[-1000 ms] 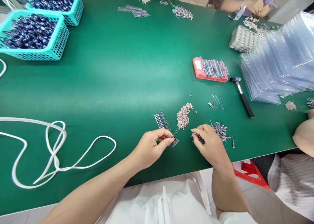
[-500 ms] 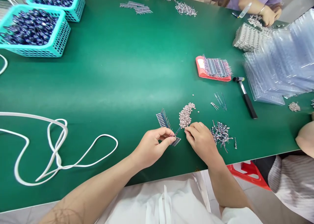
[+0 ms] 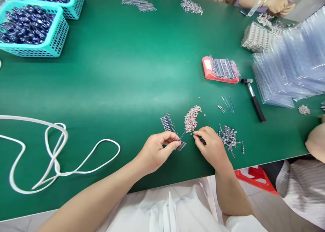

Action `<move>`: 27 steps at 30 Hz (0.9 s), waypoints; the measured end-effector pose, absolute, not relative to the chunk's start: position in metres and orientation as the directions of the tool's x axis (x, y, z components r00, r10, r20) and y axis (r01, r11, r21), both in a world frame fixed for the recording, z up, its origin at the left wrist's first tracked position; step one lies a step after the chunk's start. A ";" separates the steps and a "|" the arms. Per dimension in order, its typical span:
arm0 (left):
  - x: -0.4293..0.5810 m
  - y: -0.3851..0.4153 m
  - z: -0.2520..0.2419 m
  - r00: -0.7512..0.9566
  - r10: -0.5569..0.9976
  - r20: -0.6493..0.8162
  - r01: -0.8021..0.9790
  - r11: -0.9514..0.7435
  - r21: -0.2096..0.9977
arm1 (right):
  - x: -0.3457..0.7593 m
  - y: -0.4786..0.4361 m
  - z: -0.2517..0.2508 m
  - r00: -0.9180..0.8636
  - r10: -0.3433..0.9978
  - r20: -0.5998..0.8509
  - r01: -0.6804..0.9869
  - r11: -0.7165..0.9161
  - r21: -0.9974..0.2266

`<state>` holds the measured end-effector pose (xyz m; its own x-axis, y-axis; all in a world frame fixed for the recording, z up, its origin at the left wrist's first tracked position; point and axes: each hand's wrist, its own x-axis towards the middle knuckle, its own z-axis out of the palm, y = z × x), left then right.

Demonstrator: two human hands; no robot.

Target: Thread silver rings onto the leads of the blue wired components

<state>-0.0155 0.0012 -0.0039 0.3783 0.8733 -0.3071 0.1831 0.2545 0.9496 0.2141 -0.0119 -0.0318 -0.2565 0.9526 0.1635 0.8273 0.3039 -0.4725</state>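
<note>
The left hand (image 3: 158, 152) pinches a thin blue stick (image 3: 183, 135) between thumb and fingertips, its far end pointing at a heap of small, round, pinkish-beige discs (image 3: 191, 118). The right hand (image 3: 212, 145) is curled just below that heap, something dark showing under its fingers; whether it grips anything is unclear. Just beyond the left fingertips sits a blue, comb-like strip with slender metal prongs (image 3: 167, 122). Right of the right hand lies a loose pile of small silvery-dark metal pieces (image 3: 228, 136). Farther out on the green surface (image 3: 114, 79) are a black-handled hammer (image 3: 257, 105) and a folded red pad (image 3: 207, 67) bearing rows of pins.
</note>
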 end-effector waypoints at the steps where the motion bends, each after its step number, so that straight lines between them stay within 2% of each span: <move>1: -0.016 0.001 -0.005 0.380 0.873 -0.305 0.185 0.251 0.950 | 0.214 -0.012 -0.032 -0.252 0.954 0.162 0.827 0.300 -0.476; 27: -0.019 0.000 -0.016 0.341 0.871 -0.352 0.198 0.300 0.933 | 0.220 -0.013 -0.034 -0.216 0.954 0.210 0.842 0.291 -0.454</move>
<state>-0.0185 0.0003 -0.0155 0.3414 0.8714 -0.3523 0.1977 0.2999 0.9333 0.2198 -0.0126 -0.0340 -0.2163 0.9536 0.2095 0.8424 0.2907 -0.4536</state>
